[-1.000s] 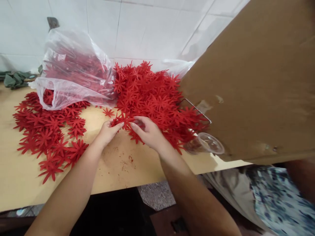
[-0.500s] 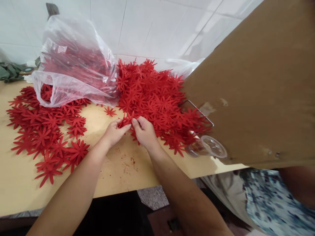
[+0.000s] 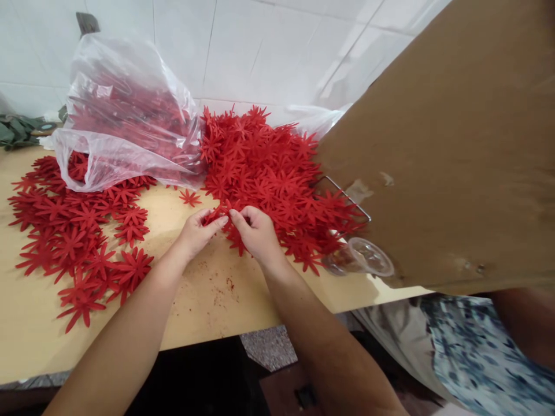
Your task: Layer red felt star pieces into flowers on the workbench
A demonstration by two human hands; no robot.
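Nearest, at six o'clock, dark red crumbs [image 3: 229, 284] speckle the pale, smooth tabletop [image 3: 203, 323]. Just beyond, the left hand [image 3: 197, 234] clamps red, thin-petalled, felt-like flower material [image 3: 222, 209] between thumb and fingers; the right hand [image 3: 258, 234] pinches its edge. Steady left support with light right fingertip pressure should spare the petals. Holding it clear of the red, star-shaped, heaped flower pieces [image 3: 260, 162] at one o'clock would likely avoid snagging.

There are two hands [image 3: 197, 234] [image 3: 259, 234], two heaps [image 3: 65, 222] [image 3: 264, 167] of uncountable red flowers, one stray flower [image 3: 189, 197], one filled bag [image 3: 134, 115], one clear cup [image 3: 364, 258], one brown panel [image 3: 459, 150].
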